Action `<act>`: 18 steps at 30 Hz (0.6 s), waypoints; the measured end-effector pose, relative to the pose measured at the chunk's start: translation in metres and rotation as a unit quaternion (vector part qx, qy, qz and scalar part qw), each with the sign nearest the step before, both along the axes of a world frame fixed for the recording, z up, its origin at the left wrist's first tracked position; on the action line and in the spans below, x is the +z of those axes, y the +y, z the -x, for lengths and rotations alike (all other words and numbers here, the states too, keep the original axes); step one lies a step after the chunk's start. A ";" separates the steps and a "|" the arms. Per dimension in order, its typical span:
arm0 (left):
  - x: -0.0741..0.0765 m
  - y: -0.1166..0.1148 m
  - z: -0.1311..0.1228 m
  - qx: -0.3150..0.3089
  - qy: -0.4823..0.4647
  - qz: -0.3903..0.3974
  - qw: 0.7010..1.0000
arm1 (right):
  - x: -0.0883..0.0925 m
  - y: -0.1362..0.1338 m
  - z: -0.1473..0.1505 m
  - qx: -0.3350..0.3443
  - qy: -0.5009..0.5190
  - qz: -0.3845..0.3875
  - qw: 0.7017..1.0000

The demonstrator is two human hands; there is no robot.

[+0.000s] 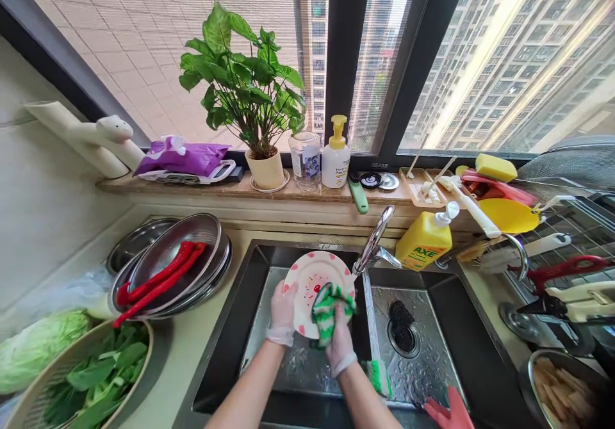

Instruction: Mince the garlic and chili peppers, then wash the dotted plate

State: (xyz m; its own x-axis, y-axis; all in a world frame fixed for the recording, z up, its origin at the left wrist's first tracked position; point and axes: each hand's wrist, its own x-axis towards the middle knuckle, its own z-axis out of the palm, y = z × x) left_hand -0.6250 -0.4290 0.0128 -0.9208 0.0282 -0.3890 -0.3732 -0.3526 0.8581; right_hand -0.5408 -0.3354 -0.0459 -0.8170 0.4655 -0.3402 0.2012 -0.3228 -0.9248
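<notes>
Over the left basin, a white plate [300,275] with pink spots round its rim and a red pattern in the middle is tilted toward me. My left hand [283,310], in a thin translucent glove, grips the plate's left edge. Gloved in the same way, my right hand [340,336] is closed round a green-and-white striped cloth [327,314] and presses it on the plate's lower right face. Just behind the plate's right side stands the chrome faucet [379,234]. The palm sides and some fingertips are hidden.
Right basin [432,326] holds a dark scrubber [401,320] at its drain. A green-white sponge [379,378] sits on the divider; a pink glove [451,410] lies at the front. Yellow detergent bottle [423,240] stands behind. Metal strainers [180,275] and a greens basket [148,346] stand left.
</notes>
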 end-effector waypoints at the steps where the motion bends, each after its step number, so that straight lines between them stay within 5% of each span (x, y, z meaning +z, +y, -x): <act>1: -0.007 0.006 -0.008 0.040 -0.029 -0.003 0.999 | 0.001 -0.005 -0.001 -0.015 -0.012 0.017 1.000; 3: -0.025 0.016 -0.028 0.103 -0.095 -0.006 0.990 | 0.005 -0.002 -0.006 -0.037 -0.036 0.045 0.998; 5: -0.045 0.021 -0.050 0.098 -0.146 -0.036 0.984 | 0.010 0.016 -0.014 -0.037 -0.047 0.040 0.997; 9: -0.073 0.008 -0.063 -0.076 -0.205 -0.151 0.964 | 0.021 0.069 -0.023 0.035 -0.075 -0.021 0.996; 11: -0.068 -0.005 -0.046 -0.195 -0.230 -0.189 0.934 | 0.028 0.092 -0.020 0.094 -0.106 -0.034 0.989; 14: -0.040 -0.016 -0.007 -0.353 -0.234 -0.204 0.883 | 0.037 0.111 -0.007 0.155 -0.125 -0.050 0.979; 18: -0.005 -0.008 0.017 -0.423 -0.183 -0.176 0.870 | 0.044 0.121 0.023 0.183 -0.134 -0.125 0.966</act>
State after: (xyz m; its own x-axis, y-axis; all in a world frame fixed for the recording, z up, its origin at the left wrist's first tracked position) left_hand -0.6419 -0.4371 0.0081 -0.3289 0.8118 -0.4826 -0.8527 -0.0357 0.5211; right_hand -0.5638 -0.2147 -0.0022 -0.8410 0.2571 -0.4761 0.5021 0.0430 -0.8637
